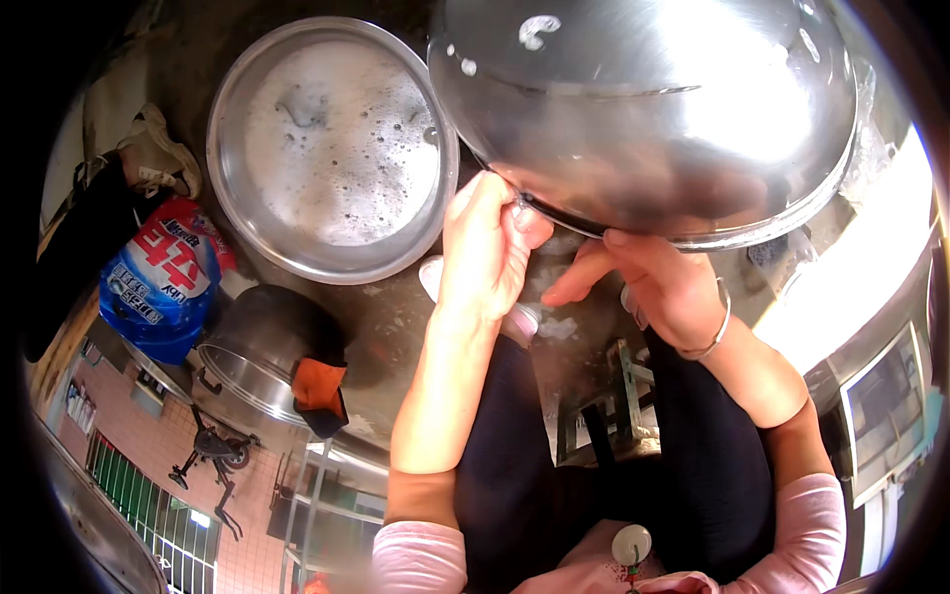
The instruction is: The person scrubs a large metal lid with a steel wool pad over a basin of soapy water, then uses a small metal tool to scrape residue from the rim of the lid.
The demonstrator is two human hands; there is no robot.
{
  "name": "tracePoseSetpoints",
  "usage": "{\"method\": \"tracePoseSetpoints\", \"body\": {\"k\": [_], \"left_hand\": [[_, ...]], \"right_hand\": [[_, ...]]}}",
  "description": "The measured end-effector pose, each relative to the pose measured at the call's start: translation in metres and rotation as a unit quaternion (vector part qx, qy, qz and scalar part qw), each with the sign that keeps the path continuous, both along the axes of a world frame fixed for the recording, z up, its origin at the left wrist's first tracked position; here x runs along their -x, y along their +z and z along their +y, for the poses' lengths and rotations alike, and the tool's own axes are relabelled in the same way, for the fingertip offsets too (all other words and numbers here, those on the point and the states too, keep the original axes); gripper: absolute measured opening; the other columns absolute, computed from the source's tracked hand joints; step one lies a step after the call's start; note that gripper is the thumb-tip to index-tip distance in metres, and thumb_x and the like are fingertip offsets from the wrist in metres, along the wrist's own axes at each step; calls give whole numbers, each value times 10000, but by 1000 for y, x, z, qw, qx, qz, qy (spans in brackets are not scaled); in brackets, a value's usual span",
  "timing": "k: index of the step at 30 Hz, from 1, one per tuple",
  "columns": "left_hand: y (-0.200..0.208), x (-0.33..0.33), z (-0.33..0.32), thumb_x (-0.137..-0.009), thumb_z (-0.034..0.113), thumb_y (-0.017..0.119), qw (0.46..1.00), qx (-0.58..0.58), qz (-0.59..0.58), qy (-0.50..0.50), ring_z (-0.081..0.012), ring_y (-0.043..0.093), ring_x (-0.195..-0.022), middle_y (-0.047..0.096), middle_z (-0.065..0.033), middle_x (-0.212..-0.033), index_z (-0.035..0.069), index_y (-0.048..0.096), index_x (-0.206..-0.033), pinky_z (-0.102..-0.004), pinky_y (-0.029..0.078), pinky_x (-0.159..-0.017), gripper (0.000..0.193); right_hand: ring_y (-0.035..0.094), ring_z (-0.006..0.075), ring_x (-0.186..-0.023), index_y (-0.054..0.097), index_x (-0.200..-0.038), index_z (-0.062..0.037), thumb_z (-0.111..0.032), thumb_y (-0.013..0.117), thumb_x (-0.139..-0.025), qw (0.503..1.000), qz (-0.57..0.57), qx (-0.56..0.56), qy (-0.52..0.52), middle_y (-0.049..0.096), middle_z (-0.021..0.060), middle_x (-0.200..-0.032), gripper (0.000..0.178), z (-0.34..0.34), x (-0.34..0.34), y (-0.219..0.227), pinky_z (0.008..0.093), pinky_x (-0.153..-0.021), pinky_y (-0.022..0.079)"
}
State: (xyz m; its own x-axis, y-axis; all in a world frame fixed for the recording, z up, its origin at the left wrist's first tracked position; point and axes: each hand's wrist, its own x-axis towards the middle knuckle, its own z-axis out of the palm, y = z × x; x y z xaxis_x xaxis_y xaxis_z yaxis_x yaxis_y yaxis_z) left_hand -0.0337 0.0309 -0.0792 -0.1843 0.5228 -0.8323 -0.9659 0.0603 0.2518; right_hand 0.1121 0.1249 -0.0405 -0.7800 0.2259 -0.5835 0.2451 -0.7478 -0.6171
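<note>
A large rounded steel basin, its curved underside shiny and spotted with a few blobs of suds, is held tilted up in front of me. My left hand is closed on the near edge of the basin, thumb and fingers pinched at its rim. Further right along the same rim, my right hand has its thumb against the metal. One of its fingers points left below the rim; the others are partly hidden. A wide metal tub of cloudy, foamy water stands just left of the basin.
A blue and red detergent bag stands at the left, near another person's shoe. Nearer me is a deep steel pot with an orange and black cloth or glove over its edge. A small stool shows between my legs.
</note>
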Motion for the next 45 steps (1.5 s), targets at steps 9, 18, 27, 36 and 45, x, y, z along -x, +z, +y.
{"method": "tracePoseSetpoints", "body": {"k": [9,18,27,36,45], "left_hand": [[37,4,17,-849,15,446,987,6,141,-73,-109,459,-601,543,-69,-796,-18,545,-894,-296,433,-527,114],[36,-19,9,-839,-21,395,994,-18,85,-67,-174,626,-770,626,-98,-912,-22,553,-1012,-302,545,-590,234],[32,-42,12,-804,-9,445,980,-67,146,-120,-202,618,-760,594,-99,-851,-30,543,-876,-303,569,-653,124],[33,-4,12,-828,-41,469,990,-29,133,-39,-108,499,-602,566,-71,-838,8,482,-953,-346,574,-611,135],[71,38,-31,-961,135,484,902,-11,404,-150,-85,465,-747,491,-25,-874,32,515,-1047,-217,400,-632,138]], "right_hand": [[435,293,-1290,497,-1323,-78,-436,542,-930,928,160,189,-280,499,122,-1361,533,14,-95,-42,515,-1071,324],[619,256,-1010,580,-1146,20,-16,654,-839,984,-49,49,-162,629,147,-1077,318,16,-59,-6,408,-829,543],[612,178,-943,643,-1040,16,-57,695,-808,980,-31,-47,-191,659,93,-1017,249,11,-45,-8,318,-836,496],[572,278,-1070,467,-1265,15,-93,635,-848,993,-32,-1,-116,560,158,-1192,462,22,-55,-4,465,-971,417],[645,217,-706,600,-716,105,78,635,-721,720,-20,-631,-288,654,213,-816,45,85,-98,39,331,-696,560]]}}
